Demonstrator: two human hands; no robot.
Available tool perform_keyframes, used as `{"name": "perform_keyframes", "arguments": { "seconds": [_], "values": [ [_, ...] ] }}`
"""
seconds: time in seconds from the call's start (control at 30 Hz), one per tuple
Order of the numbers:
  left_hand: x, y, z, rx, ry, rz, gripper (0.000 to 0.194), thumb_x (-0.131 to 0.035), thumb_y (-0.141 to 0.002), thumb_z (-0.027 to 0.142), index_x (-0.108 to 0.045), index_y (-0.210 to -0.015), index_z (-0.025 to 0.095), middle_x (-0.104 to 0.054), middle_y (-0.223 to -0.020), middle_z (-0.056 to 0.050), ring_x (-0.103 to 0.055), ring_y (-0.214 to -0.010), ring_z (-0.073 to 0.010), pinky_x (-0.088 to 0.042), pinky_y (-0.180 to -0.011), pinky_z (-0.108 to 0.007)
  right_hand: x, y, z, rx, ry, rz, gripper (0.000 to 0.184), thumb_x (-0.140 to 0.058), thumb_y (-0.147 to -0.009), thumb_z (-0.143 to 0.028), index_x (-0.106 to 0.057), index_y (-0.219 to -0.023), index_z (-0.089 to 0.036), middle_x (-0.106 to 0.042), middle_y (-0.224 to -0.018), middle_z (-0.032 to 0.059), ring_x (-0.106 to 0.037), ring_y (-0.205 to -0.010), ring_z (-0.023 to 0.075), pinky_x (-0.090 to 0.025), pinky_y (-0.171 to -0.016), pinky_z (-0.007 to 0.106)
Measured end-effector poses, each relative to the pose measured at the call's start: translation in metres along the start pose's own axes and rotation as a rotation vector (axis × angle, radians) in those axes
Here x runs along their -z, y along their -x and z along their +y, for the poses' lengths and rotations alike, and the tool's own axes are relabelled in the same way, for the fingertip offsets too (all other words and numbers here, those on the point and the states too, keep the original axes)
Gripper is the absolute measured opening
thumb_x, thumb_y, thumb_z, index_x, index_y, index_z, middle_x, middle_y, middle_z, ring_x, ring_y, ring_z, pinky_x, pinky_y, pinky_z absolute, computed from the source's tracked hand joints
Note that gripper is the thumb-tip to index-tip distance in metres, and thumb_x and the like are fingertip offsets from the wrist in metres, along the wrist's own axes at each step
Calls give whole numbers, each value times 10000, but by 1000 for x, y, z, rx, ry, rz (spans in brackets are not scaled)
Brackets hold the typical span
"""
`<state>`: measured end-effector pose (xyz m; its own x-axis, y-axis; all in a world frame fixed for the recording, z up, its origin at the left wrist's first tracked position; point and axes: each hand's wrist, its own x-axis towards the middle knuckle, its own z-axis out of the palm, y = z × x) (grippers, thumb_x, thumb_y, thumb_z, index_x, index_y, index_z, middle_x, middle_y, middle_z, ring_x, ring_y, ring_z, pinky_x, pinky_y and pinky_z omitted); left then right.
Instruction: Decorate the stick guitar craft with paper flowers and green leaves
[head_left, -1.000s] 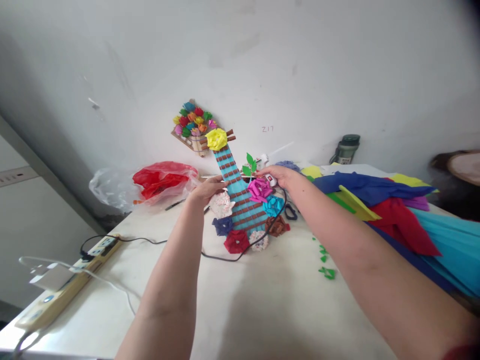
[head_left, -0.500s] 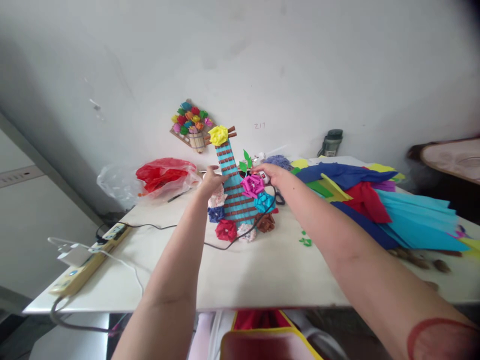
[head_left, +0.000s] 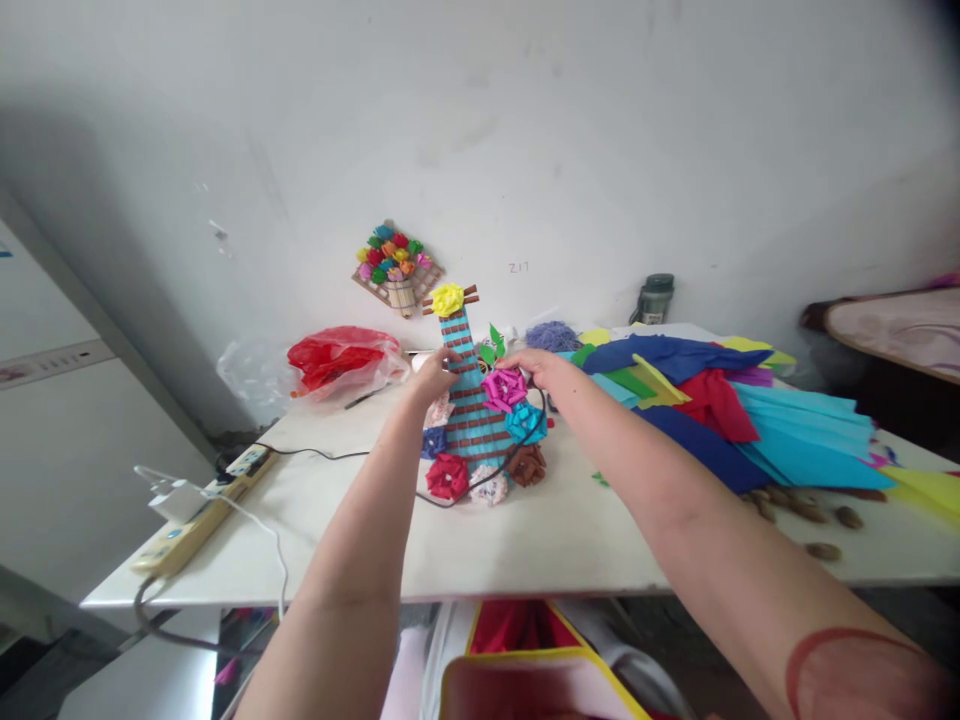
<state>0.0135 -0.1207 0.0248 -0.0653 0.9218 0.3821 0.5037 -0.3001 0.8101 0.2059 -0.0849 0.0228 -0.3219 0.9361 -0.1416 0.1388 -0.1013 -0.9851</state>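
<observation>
A guitar-shaped craft [head_left: 469,395] of light blue paper with brown strips stands tilted on the table. Crepe paper flowers edge it: a yellow one [head_left: 448,300] at the top, a magenta one [head_left: 504,390] on the right, and several more around the bottom. Two green paper leaves [head_left: 493,345] stick up above the magenta flower. My left hand [head_left: 436,372] is closed on the craft's left edge. My right hand [head_left: 531,366] is closed at its right side, fingers by the leaves and magenta flower; its fingertips are partly hidden. A black cord [head_left: 450,500] runs across the craft's front.
Coloured crepe paper sheets [head_left: 795,430] pile up on the right, with brown lumps [head_left: 806,507] near them. A red plastic bag [head_left: 337,358] and a power strip [head_left: 202,515] lie left. A flower picture [head_left: 397,268] and a dark bottle [head_left: 656,298] are by the wall.
My view has shifted slightly. The right hand's fingers have come closer in at the leaves and magenta flower. A white object seen under that hand earlier no longer shows there.
</observation>
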Motion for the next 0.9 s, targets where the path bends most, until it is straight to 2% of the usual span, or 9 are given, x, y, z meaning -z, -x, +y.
{"name": "perform_keyframes", "arguments": {
  "seconds": [0.07,0.13,0.23,0.3,0.4,0.57,0.67,0.77,0.9],
  "values": [
    [-1,-1,2,5,-56,-50,253,-585,-495,-2,-601,-681,168,-442,-547,44,-407,-487,-100,-300,-468,-223,-2,1,0,-57,-78,-25,48,-629,-736,-130,-587,-759,-138,-585,-476,-25,-546,-432,102,-492,-529,222],
    [-2,-3,2,13,-68,-97,233,-608,-504,41,-599,-696,173,-432,-549,50,-410,-505,-101,-312,-482,-221,-3,0,0,-105,-131,-30,44,-615,-740,-106,-588,-755,-136,-580,-462,-27,-541,-421,102,-492,-531,220],
    [-6,-8,0,38,-73,-87,288,-654,-494,101,-573,-756,188,-442,-567,61,-408,-513,-98,-321,-493,-220,-3,-3,1,-144,-161,-16,69,-588,-745,-66,-580,-733,-134,-571,-448,-28,-536,-413,99,-491,-534,215],
    [-10,-9,0,31,-92,-99,297,-637,-477,75,-570,-742,190,-448,-553,62,-406,-510,-96,-318,-492,-218,-2,-6,3,-151,-169,-6,90,-575,-748,-50,-574,-720,-135,-571,-450,-29,-531,-409,95,-488,-531,211],
    [-15,-8,1,60,-91,-114,188,-607,-507,94,-592,-672,185,-411,-476,59,-374,-468,-96,-296,-466,-225,0,-11,6,-156,-170,-1,79,-589,-750,-64,-577,-720,-136,-574,-457,-27,-528,-406,98,-492,-531,216],
    [-20,-7,5,107,-86,-107,251,-562,-504,71,-682,-688,193,-406,-432,51,-384,-466,-112,-317,-489,-251,3,-16,9,-116,-187,-3,74,-604,-744,-61,-591,-719,-129,-580,-469,-12,-549,-428,106,-493,-535,215],
    [-21,-11,5,112,-25,-121,230,-572,-492,76,-688,-645,203,-492,-488,36,-463,-546,-140,-375,-557,-268,1,-16,7,-77,-195,-21,82,-599,-738,-41,-604,-729,-122,-580,-471,-9,-549,-435,105,-494,-541,216],
    [-22,-15,5,97,88,-155,145,-626,-487,121,-677,-592,207,-594,-617,12,-534,-713,-177,-417,-668,-282,-3,-13,5,-36,-205,-32,104,-598,-724,-15,-605,-732,-118,-589,-485,-6,-552,-448,103,-492,-547,212],
    [-22,-15,5,129,126,-140,177,-676,-436,138,-674,-596,213,-609,-659,4,-541,-814,-206,-418,-722,-297,-7,-9,2,-47,-208,-22,171,-526,-735,40,-579,-682,-114,-592,-493,3,-545,-438,98,-476,-530,212]
  ]
}}
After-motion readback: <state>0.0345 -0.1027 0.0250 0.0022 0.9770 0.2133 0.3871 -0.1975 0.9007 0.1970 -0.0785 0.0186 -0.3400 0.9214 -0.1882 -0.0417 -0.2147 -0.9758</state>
